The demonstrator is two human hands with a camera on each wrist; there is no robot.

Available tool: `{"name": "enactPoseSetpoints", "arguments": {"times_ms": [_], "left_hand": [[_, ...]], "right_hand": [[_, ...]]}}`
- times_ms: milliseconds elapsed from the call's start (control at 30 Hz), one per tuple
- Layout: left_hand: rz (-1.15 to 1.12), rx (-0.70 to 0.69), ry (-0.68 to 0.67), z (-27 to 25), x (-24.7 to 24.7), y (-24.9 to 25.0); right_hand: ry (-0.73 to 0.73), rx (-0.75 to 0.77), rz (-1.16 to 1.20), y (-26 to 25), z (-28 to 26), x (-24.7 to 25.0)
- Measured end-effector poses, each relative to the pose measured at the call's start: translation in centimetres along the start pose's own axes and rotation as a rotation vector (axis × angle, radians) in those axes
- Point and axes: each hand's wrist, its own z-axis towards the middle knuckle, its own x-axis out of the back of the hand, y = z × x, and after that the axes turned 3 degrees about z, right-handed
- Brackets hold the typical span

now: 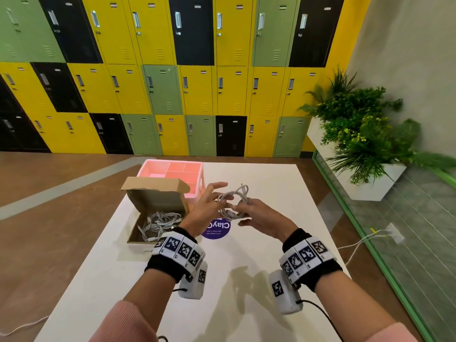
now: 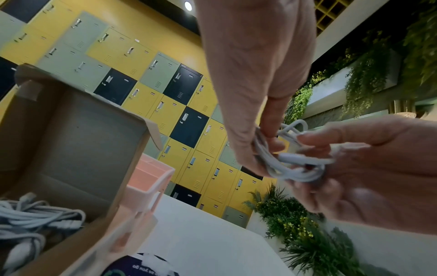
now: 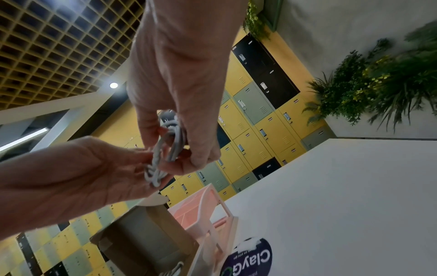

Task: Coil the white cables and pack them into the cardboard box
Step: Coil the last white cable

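Note:
Both hands hold a coiled white cable (image 1: 233, 201) in the air above the middle of the white table (image 1: 259, 272). My left hand (image 1: 216, 197) pinches the coil's left side with thumb and a finger, the other fingers stretched out. From the right, my right hand (image 1: 244, 212) curls its fingers round the same coil. The left wrist view shows the pinch on the cable (image 2: 290, 168), and the right wrist view shows the coil (image 3: 163, 155) between both hands. To the left, the open cardboard box (image 1: 155, 185) has its lid up and holds several coiled white cables (image 1: 160, 224).
A pink compartment tray (image 1: 172, 172) stands behind the box. A round purple sticker (image 1: 218, 230) lies on the table under the hands. Lockers (image 1: 172, 82) fill the far wall, and a planter (image 1: 365, 139) stands at the right.

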Motion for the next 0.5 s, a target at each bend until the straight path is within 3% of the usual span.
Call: {"name": "enactPoseSetpoints", "arguments": {"times_ms": [167,333,500], "left_hand": [[-0.040,0.069,-0.059,0.42,0.14,0.06],[-0.121,0.090,-0.085,0.64,-0.22,-0.02],[0.050,0.007,-0.072,0.54,-0.71,-0.38]], "right_hand": [[-0.125,-0.102,-0.131,-0.49,0.09,0.99],[-0.108,-0.133,-0.175,-0.79,0.48,0.90],[-0.086,-0.128,-0.278,-0.70,0.63,0.77]]}}
